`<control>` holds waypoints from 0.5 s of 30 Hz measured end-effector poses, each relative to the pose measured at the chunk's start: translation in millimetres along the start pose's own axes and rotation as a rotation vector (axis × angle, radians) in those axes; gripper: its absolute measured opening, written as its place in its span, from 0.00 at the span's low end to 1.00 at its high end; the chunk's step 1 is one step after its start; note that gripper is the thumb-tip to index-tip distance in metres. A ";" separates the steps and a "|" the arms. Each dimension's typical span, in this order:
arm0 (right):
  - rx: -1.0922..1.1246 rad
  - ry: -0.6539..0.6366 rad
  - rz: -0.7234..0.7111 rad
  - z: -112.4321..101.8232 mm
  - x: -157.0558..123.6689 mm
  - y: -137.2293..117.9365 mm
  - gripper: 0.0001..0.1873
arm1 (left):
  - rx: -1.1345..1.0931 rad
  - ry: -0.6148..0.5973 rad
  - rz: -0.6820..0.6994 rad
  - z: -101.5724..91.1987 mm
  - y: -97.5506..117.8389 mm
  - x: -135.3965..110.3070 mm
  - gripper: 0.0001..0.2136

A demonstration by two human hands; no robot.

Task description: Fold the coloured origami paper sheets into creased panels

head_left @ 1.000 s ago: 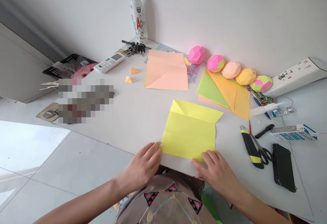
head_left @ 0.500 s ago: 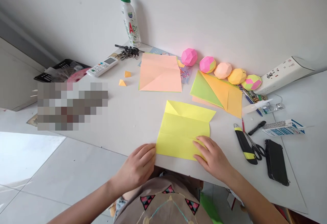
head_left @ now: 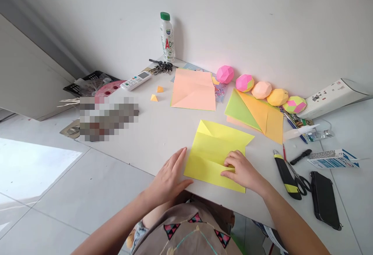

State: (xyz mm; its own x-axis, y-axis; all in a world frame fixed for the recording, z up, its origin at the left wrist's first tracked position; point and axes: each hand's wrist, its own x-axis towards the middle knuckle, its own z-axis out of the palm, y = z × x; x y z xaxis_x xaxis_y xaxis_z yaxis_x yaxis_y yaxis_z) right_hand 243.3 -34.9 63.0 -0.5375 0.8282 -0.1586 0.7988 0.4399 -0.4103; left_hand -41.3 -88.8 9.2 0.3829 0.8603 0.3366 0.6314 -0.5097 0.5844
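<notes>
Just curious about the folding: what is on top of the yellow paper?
The right hand rests on the yellow paper near a fold line. The left hand lies beside it on the table. What the right hand covers is hidden.

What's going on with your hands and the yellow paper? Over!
Left hand flat on table, at left edge of yellow paper. Right hand curled on its lower fold. Utility knife off right, apart.
</notes>
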 end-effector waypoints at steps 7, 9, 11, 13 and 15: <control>0.139 -0.105 0.085 -18.3 6.7 7.8 0.15 | -0.231 -0.066 -0.031 5.2 -9.0 13.7 0.39; 0.181 -0.150 0.138 -22.6 9.2 11.9 0.17 | -0.359 -0.039 -0.066 6.8 -8.7 15.5 0.35; 0.220 -0.186 0.181 -26.8 12.6 15.7 0.18 | -0.462 0.005 -0.122 7.6 -6.3 21.2 0.30; 0.232 -0.197 0.202 -31.1 17.3 17.9 0.18 | -0.511 0.043 -0.212 8.0 -3.1 30.6 0.27; 0.195 -0.182 0.206 -36.1 23.2 17.8 0.18 | -0.521 0.046 -0.308 8.4 -0.9 41.9 0.24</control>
State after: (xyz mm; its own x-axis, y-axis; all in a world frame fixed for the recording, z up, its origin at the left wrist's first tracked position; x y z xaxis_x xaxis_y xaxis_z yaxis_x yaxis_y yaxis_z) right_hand 254.8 4.7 84.4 -0.4235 0.8093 -0.4071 0.8386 0.1802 -0.5141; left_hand -20.1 -52.4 16.6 0.1978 0.9729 0.1195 0.2905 -0.1746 0.9408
